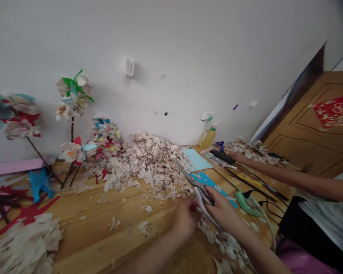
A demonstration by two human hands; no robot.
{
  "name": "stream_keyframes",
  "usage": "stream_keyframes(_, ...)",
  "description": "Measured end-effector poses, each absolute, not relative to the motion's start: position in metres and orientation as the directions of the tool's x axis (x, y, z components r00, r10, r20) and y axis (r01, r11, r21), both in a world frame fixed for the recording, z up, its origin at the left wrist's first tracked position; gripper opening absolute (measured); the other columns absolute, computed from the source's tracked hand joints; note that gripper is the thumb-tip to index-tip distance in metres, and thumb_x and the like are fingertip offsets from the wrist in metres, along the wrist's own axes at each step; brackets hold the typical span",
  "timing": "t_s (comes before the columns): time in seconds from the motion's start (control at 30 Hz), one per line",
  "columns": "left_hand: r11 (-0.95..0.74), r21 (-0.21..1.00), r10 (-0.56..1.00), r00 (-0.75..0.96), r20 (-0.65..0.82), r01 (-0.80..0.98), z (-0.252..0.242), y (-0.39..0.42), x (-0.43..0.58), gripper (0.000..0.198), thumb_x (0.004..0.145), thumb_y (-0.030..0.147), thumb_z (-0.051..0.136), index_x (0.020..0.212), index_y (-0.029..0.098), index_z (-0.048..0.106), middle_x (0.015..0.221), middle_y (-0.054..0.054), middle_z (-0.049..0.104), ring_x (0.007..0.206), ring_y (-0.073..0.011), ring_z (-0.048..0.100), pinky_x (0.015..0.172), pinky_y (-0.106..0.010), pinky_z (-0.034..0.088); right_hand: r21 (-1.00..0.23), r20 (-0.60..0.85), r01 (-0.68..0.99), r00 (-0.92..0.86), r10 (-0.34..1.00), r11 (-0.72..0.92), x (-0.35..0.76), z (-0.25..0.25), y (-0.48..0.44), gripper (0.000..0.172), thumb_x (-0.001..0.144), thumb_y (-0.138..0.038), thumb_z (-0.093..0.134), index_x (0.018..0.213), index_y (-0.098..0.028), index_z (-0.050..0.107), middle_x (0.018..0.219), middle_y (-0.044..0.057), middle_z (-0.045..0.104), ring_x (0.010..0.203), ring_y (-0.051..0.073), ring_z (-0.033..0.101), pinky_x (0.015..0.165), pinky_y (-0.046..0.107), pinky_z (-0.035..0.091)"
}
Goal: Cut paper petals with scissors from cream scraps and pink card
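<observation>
My right hand (222, 212) is wrapped round the handles of a pair of scissors (198, 186), whose blades point up and away toward a heap of pale flakes. Close beside the handles is my left hand (185, 217), fingers curled in; whatever they pinch is hidden or too small to name. Just beyond the blades spreads the large heap of pale, petal-like scraps (151, 160). A blue sheet (210, 182) lies beyond my right hand, with a light blue sheet (197, 159) behind it. More pale scraps (227, 243) lie below my right hand.
Handmade flowers on twigs (72, 152) stand at the left, near red and blue paper cutouts (40, 184). Another person's hand (238, 157) reaches in from the right, by a black object (223, 156). A green power strip (247, 203), cables and a yellow bottle (208, 137) are also there.
</observation>
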State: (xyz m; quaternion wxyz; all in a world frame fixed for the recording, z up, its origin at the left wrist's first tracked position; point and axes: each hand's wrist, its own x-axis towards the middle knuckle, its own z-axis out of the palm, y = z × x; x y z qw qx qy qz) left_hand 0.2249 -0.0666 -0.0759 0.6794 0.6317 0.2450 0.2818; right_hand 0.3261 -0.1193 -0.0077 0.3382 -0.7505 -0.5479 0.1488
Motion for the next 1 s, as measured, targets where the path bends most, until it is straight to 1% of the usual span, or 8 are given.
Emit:
stream_keyframes(0.1,0.103,0.986,0.751,0.66,0.006,-0.127,-0.066,-0.047,0.186,0.016,0.07,0.027,0.058,0.078,0.014,0.062,0.082,-0.005,0.068,0.081,-0.021,0.061,0.08,-0.036,0.043,-0.8,0.123,0.589,0.348,0.929,-0.115,0.313,-0.019,-0.111,0.017,0.065,-0.034,0.053,0.077,-0.023,0.049,0.074,0.001,0.062,0.072,0.023,0.057,0.066,0.031,0.045)
stream_keyframes(0.23,0.149,0.969,0.759,0.651,0.015,-0.195,-0.049,-0.035,0.128,0.03,0.068,0.04,0.059,0.083,0.015,0.062,0.083,-0.006,0.069,0.077,-0.0184,0.062,0.078,-0.034,0.044,-0.911,0.059,0.407,0.291,0.955,-0.068,0.288,-0.025,-0.102,0.022,0.066,-0.038,0.057,0.082,-0.023,0.052,0.079,0.002,0.065,0.077,0.024,0.06,0.071,0.032,0.047)
stream_keyframes(0.33,0.143,0.966,0.78,0.626,0.024,-0.215,-0.044,-0.039,0.097,0.037,0.066,0.045,0.06,0.089,0.017,0.056,0.08,-0.004,0.068,0.074,-0.017,0.062,0.077,-0.033,0.044,-0.949,0.018,0.31,0.239,0.971,-0.059,0.269,-0.022,-0.1,0.022,0.067,-0.037,0.061,0.082,-0.023,0.053,0.077,0.001,0.065,0.076,0.024,0.061,0.069,0.031,0.047)
stream_keyframes(0.47,0.09,0.971,0.788,0.612,0.066,-0.22,-0.047,-0.049,0.069,0.034,0.07,0.045,0.058,0.09,0.019,0.05,0.071,-0.002,0.066,0.074,-0.0172,0.06,0.078,-0.034,0.042,-0.974,-0.015,0.219,0.201,0.979,-0.06,0.242,-0.019,-0.1,0.027,0.06,-0.033,0.069,0.078,-0.022,0.053,0.075,0.0,0.066,0.075,0.024,0.061,0.069,0.031,0.046)
stream_keyframes(0.57,0.032,0.976,0.8,0.59,0.104,-0.216,-0.048,-0.055,0.054,0.025,0.075,0.042,0.054,0.085,0.019,0.049,0.073,-0.002,0.065,0.074,-0.0162,0.058,0.076,-0.032,0.042,-0.987,-0.044,0.142,0.172,0.984,-0.069,0.222,-0.019,-0.096,0.03,0.054,-0.03,0.073,0.077,-0.021,0.055,0.073,0.0,0.066,0.072,0.023,0.06,0.067,0.032,0.045)
stream_keyframes(0.67,0.045,0.969,0.817,0.568,0.103,-0.241,-0.046,-0.058,0.044,0.024,0.076,0.042,0.053,0.073,0.019,0.049,0.067,0.0,0.063,0.067,-0.0144,0.056,0.07,-0.03,0.042,-0.995,-0.064,0.073,0.137,0.988,-0.075,0.206,-0.022,-0.091,0.03,0.054,-0.031,0.072,0.076,-0.02,0.056,0.068,-0.002,0.065,0.066,0.02,0.059,0.061,0.03,0.044)
stream_keyframes(0.83,0.112,0.965,0.867,0.499,0.022,-0.238,-0.043,-0.056,0.037,0.032,0.064,0.046,0.063,0.063,0.016,0.053,0.061,0.002,0.055,0.061,-0.0118,0.05,0.063,-0.026,0.041,-0.998,-0.047,0.034,0.114,0.992,-0.051,0.194,-0.023,-0.083,0.028,0.052,-0.028,0.072,0.074,-0.019,0.055,0.065,-0.003,0.062,0.061,0.017,0.055,0.058,0.027,0.043)
stream_keyframes(1.0,0.135,0.964,0.907,0.421,-0.027,-0.229,-0.048,-0.046,0.033,0.037,0.058,0.051,0.066,0.062,0.016,0.053,0.065,0.0,0.057,0.063,-0.0133,0.053,0.064,-0.029,0.044,-0.992,-0.017,0.119,0.157,0.987,-0.036,0.195,-0.02,-0.08,0.026,0.055,-0.027,0.067,0.076,-0.02,0.055,0.069,-0.002,0.061,0.064,0.017,0.054,0.06,0.027,0.041)
